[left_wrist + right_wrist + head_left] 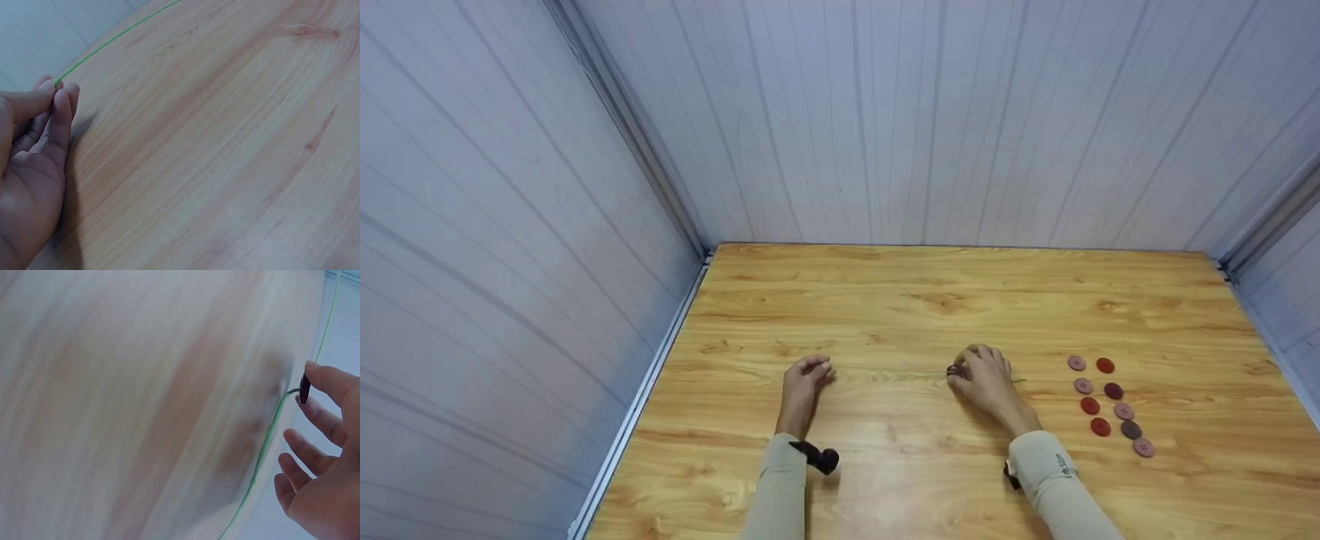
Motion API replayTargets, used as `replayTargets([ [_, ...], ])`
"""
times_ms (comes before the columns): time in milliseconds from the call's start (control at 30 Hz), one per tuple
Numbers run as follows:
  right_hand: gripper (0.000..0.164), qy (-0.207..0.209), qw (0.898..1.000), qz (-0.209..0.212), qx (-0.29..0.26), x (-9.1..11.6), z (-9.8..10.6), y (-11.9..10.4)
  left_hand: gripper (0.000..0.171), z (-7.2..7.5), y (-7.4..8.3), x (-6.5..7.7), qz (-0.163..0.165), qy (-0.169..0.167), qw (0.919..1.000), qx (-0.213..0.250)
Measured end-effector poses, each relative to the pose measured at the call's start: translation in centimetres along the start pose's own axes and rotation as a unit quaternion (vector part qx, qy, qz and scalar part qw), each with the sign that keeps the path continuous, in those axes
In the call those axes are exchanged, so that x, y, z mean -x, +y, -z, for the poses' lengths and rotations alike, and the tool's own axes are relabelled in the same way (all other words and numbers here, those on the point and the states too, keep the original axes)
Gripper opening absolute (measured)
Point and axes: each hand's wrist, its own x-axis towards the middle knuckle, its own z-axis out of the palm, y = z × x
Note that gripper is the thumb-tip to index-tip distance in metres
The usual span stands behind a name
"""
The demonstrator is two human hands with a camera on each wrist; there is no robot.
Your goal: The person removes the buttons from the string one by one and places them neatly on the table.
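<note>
A thin green string [115, 39] runs across between the two hands. My left hand [804, 390] pinches one end of it between thumb and fingertips, just over the table. On the other side, my right hand [988, 382] grips a dark button [304, 388] by its edges with thumb and index finger, the other fingers loosely bent. The string passes through the button, and its loose tail [261, 461] hangs down past the fingers in the right wrist view. In the head view the dark button [954, 370] is partly covered by the fingers.
Several loose buttons lie in two rough columns right of the right hand, among them a red button [1105, 365], a pink button [1077, 363], a maroon button [1114, 391] and a grey button [1131, 430]. Pale panel walls [885, 120] enclose the wooden table [915, 465] at the back and sides.
</note>
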Motion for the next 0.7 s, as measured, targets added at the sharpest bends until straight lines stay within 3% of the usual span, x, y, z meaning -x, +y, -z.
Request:
replayTargets([
  [200,0.024,0.006,1.0,-0.008,-0.001,0.1,0.6,0.8,0.024,-0.1,0.1,0.1,0.007,0.003,1.0,0.002],
  [500,0.026,0.003,1.0,-0.013,-0.003,0.6,1.6,1.8,0.017,0.2,-0.1,0.3,-0.026,-0.018,0.9995,0.001],
  [700,0.025,0.008,1.0,-0.018,0.0,0.8,2.0,2.4,0.023,0.0,0.2,0.2,0.001,-0.003,0.9999,-0.013],
])
